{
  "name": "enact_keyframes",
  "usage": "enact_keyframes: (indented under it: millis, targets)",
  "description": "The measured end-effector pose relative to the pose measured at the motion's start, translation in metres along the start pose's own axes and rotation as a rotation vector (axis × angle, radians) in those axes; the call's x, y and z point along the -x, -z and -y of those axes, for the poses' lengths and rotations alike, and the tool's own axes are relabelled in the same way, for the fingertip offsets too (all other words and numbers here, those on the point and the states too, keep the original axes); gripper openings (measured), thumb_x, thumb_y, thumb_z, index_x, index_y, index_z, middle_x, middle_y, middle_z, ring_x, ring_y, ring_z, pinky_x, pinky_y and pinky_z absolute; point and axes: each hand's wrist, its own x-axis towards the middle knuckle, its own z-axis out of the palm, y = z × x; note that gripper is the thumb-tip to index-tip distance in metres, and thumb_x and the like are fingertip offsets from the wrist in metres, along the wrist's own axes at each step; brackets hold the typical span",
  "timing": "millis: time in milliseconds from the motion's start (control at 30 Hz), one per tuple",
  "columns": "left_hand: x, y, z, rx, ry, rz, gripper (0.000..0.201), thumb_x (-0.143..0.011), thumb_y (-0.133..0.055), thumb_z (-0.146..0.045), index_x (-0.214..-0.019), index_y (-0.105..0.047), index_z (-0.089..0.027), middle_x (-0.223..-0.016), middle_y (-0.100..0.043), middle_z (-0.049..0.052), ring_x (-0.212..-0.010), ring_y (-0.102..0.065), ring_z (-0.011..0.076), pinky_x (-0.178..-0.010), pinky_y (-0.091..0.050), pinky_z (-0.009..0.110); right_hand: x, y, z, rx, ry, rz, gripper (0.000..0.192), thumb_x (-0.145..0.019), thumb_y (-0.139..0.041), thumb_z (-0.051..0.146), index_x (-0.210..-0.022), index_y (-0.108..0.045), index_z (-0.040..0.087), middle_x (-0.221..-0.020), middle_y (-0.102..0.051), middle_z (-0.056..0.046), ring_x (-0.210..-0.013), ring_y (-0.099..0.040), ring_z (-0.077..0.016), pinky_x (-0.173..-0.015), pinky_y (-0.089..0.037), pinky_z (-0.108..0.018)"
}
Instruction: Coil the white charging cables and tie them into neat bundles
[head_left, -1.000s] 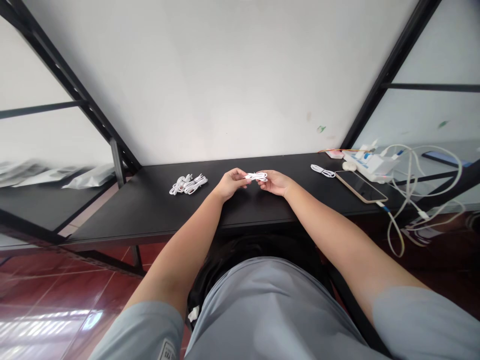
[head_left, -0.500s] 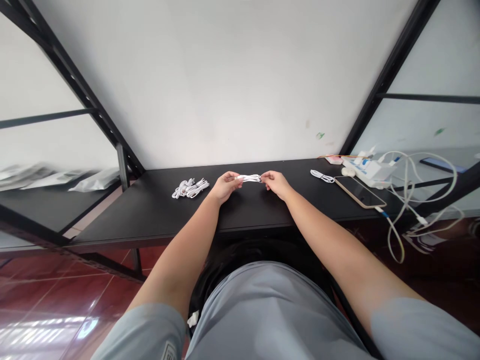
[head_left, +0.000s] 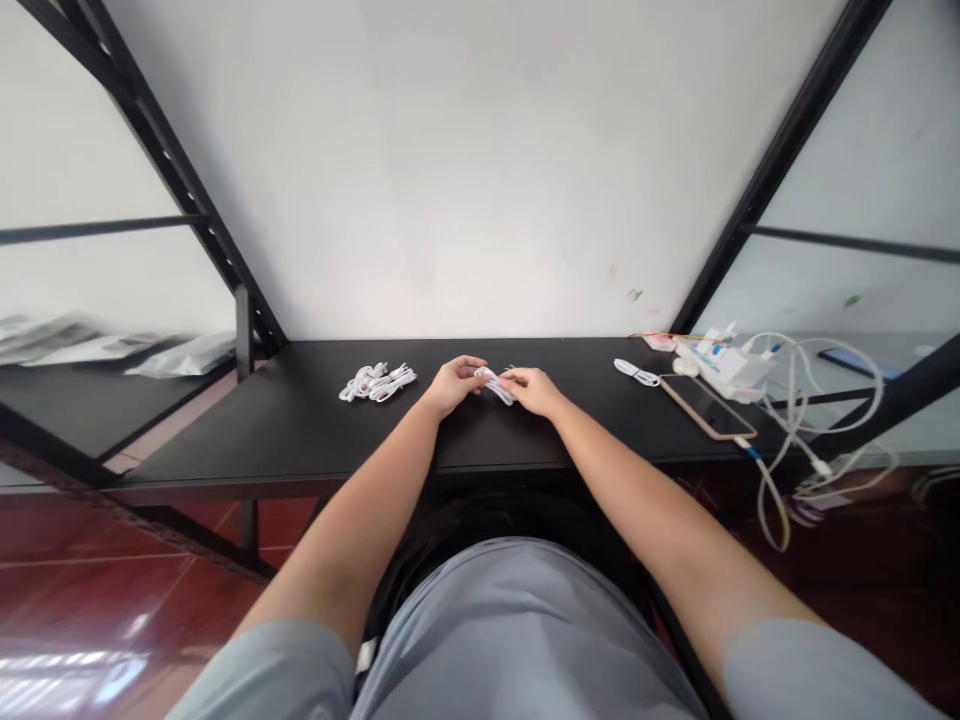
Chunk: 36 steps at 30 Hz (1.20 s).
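Observation:
Between my hands, over the middle of the black tabletop [head_left: 300, 430], is a folded white cable [head_left: 496, 386] lying at a slant. My left hand [head_left: 454, 384] pinches its upper left end with thumb and fingers. On the other side my right hand [head_left: 531, 390] grips it near the right end, and a thin tip pokes up by those fingers. Several bundled white cables [head_left: 377, 381] lie in a pile left of my left hand. One separate tied white cable [head_left: 636, 373] rests to the right, beside the phone [head_left: 709, 407].
A white power strip [head_left: 724, 368] with plugs and looping white cords [head_left: 791, 400] occupies the right end. Black metal uprights [head_left: 244, 330] frame the table on both sides. Plastic-wrapped packets [head_left: 184, 355] lie on the left shelf, and a white wall [head_left: 480, 180] stands behind.
My hands have come closer together and lower. The cable between them has turned from nearly level to slanting down to the right. The camera view has shifted slightly.

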Motion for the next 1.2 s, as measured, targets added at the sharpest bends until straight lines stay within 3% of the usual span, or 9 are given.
enact_keyframes:
  millis: [200, 333, 467, 700, 867, 933, 1000, 1067, 1200]
  targets:
    - [-0.002, -0.003, 0.005, 0.045, 0.015, -0.037, 0.053, -0.059, -0.091, -0.023, -0.104, -0.066, -0.013, -0.091, -0.074, 0.010, -0.076, -0.071, 0.0189, -0.071, -0.058, 0.035, 0.002, -0.002, 0.002, -0.057, -0.056, 0.075, 0.028, -0.082, -0.070, 0.046, -0.093, -0.073, 0.021, -0.076, -0.073, -0.003, -0.064, -0.065, -0.0162, -0.063, -0.049, -0.028]
    - [-0.001, -0.005, 0.001, 0.129, 0.038, 0.033, 0.062, -0.058, -0.088, -0.013, -0.116, -0.066, -0.014, -0.112, -0.072, 0.014, -0.091, -0.073, 0.0228, -0.086, -0.059, 0.042, 0.002, -0.002, 0.004, -0.102, -0.091, 0.065, 0.028, -0.078, -0.074, 0.045, -0.086, -0.070, 0.019, -0.065, -0.070, -0.002, -0.056, -0.062, -0.0156, -0.058, -0.047, -0.027]
    - [0.000, -0.007, 0.002, 0.093, 0.067, 0.017, 0.069, -0.057, -0.088, -0.010, -0.121, -0.063, -0.013, -0.117, -0.070, 0.016, -0.088, -0.073, 0.0232, -0.089, -0.058, 0.046, 0.002, -0.001, 0.006, -0.173, -0.099, 0.053, 0.026, -0.078, -0.074, 0.043, -0.087, -0.068, 0.019, -0.069, -0.071, -0.002, -0.056, -0.061, -0.0148, -0.059, -0.049, -0.028]
    - [0.000, -0.007, 0.004, -0.050, 0.028, -0.034, 0.055, -0.061, -0.089, -0.018, -0.109, -0.065, -0.013, -0.108, -0.071, 0.015, -0.072, -0.069, 0.0170, -0.076, -0.059, 0.040, 0.000, -0.001, 0.004, -0.219, -0.125, -0.022, 0.026, -0.078, -0.075, 0.041, -0.088, -0.067, 0.019, -0.068, -0.071, -0.002, -0.056, -0.061, -0.0149, -0.058, -0.049, -0.028]
    - [-0.005, -0.005, 0.003, -0.358, -0.047, -0.240, 0.022, -0.066, -0.080, -0.018, -0.086, -0.071, -0.018, -0.078, -0.070, 0.005, -0.068, -0.064, 0.0168, -0.071, -0.051, 0.032, -0.001, -0.001, 0.004, -0.208, -0.156, -0.047, 0.021, -0.078, -0.075, 0.037, -0.086, -0.066, 0.019, -0.067, -0.069, -0.001, -0.055, -0.060, -0.0144, -0.058, -0.048, -0.027]
    - [-0.006, -0.005, 0.004, -0.362, -0.072, -0.275, 0.014, -0.064, -0.077, -0.016, -0.077, -0.072, -0.020, -0.070, -0.068, 0.003, -0.065, -0.060, 0.0174, -0.070, -0.047, 0.032, -0.004, -0.001, 0.004, -0.163, -0.168, -0.049, 0.016, -0.080, -0.073, 0.034, -0.085, -0.066, 0.021, -0.070, -0.070, -0.002, -0.058, -0.062, -0.0152, -0.059, -0.049, -0.028]
    - [-0.005, -0.005, 0.007, -0.560, -0.125, -0.194, 0.009, -0.068, -0.075, -0.022, -0.077, -0.074, -0.024, -0.069, -0.068, 0.002, -0.064, -0.059, 0.0184, -0.067, -0.044, 0.031, -0.005, -0.001, 0.000, -0.124, -0.156, -0.126, 0.012, -0.083, -0.069, 0.033, -0.086, -0.066, 0.022, -0.075, -0.072, -0.002, -0.062, -0.063, -0.0154, -0.061, -0.050, -0.028]
    - [-0.003, -0.007, 0.009, -0.714, -0.145, -0.142, 0.007, -0.074, -0.070, -0.029, -0.078, -0.076, -0.026, -0.070, -0.069, 0.002, -0.064, -0.059, 0.0198, -0.065, -0.040, 0.032, -0.006, -0.001, -0.005, -0.095, -0.157, -0.055, 0.013, -0.083, -0.069, 0.035, -0.089, -0.066, 0.023, -0.077, -0.073, -0.003, -0.065, -0.066, -0.0174, -0.063, -0.052, -0.030]
    - [0.004, -0.012, 0.002, -0.881, -0.207, 0.009, 0.021, -0.084, -0.062, -0.039, -0.085, -0.078, -0.026, -0.070, -0.064, 0.004, -0.065, -0.058, 0.0205, -0.064, -0.039, 0.032, -0.006, -0.002, -0.007, -0.133, -0.137, -0.055, 0.015, -0.081, -0.071, 0.034, -0.088, -0.065, 0.022, -0.076, -0.073, -0.004, -0.063, -0.066, -0.0174, -0.063, -0.052, -0.030]
